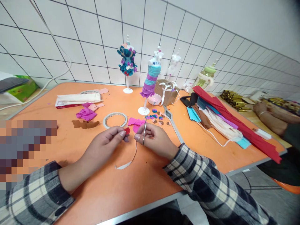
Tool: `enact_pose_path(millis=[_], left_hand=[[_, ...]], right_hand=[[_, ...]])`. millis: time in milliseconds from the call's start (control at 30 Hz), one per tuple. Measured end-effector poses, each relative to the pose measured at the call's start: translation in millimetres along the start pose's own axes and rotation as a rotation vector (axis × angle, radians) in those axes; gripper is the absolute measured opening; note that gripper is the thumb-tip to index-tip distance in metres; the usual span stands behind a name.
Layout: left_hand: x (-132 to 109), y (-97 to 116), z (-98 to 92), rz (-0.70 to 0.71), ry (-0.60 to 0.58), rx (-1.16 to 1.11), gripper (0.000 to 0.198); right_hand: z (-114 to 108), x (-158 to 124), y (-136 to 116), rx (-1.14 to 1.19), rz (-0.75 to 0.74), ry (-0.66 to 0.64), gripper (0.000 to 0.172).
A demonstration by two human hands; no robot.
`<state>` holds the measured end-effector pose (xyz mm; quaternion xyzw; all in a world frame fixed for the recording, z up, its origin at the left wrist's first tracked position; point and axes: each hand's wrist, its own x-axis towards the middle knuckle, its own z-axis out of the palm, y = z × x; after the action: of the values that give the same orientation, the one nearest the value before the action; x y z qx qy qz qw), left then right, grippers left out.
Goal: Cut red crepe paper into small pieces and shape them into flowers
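Both hands work over the middle of the orange table [112, 197], each closed in a pinch: the left hand [109, 139] grips a small red piece [127, 130] between thumb and fingers, while the right hand [154, 140] holds a thin metal tool [144, 131]. White tiles with dark lines cover the wall [93, 28] behind the far edge. Near that edge stand a dress form in ruffled dark blue paper [127, 59], a leaning dress form wrapped in light blue and purple [151, 81], and a white form [173, 64] farther back. Magenta paper [86, 113] and a brown strip [85, 124] lie toward the left edge, a tape ring [105, 121] just beyond the left hand. Folded coloured papers [217, 122] spread toward the right edge, beyond which another person's forearms [273, 120] rest. The red piece sits at the left fingertips, just left of the right hand and apart from the tool, which crosses the right fingers. Its long axis runs from the near side to the far side, the upper end toward the leaning form's base. From below the right fingertips a narrow pale ribbon [125, 165] curves toward the near edge, its loose end pointing left.
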<state>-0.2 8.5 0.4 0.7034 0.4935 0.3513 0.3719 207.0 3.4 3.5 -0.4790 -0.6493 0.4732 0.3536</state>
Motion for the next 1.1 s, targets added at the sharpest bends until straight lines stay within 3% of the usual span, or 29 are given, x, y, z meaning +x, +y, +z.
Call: enact_pose_path(millis=[100, 233, 367, 500, 700, 1100], left_hand=[[1.2, -3.5, -3.5, -0.025, 0.105, -0.1, 0.036], [-0.8, -4.1, -2.4, -0.018, 0.057, -0.124, 0.036], [-3.5, -1.1, 0.1, -0.001, 0.01, -0.108, 0.037], [-3.9, 1.8, -0.5, -0.026, 0.062, -0.106, 0.038], [-4.5, 6.6, -0.2, -0.02, 0.071, -0.131, 0.038], [-8.7, 5.7, -0.3, 0.08, 0.059, -0.01, 0.028]], right_hand=[[-2.8, -3.1, -5.9, -0.241, 0.08, -0.158, 0.04], [0.3, -6.2, -13.3, -0.45, 0.092, -0.299, 0.041], [2.1, -7.6, -14.5, -0.501, 0.045, -0.298, 0.045], [2.7, -8.0, -14.3, -0.531, 0.054, -0.311, 0.052], [5.3, -8.3, -15.6, -0.573, 0.067, -0.292, 0.044], [5.8, -10.0, -16.1, -0.545, 0.057, -0.257, 0.052]])
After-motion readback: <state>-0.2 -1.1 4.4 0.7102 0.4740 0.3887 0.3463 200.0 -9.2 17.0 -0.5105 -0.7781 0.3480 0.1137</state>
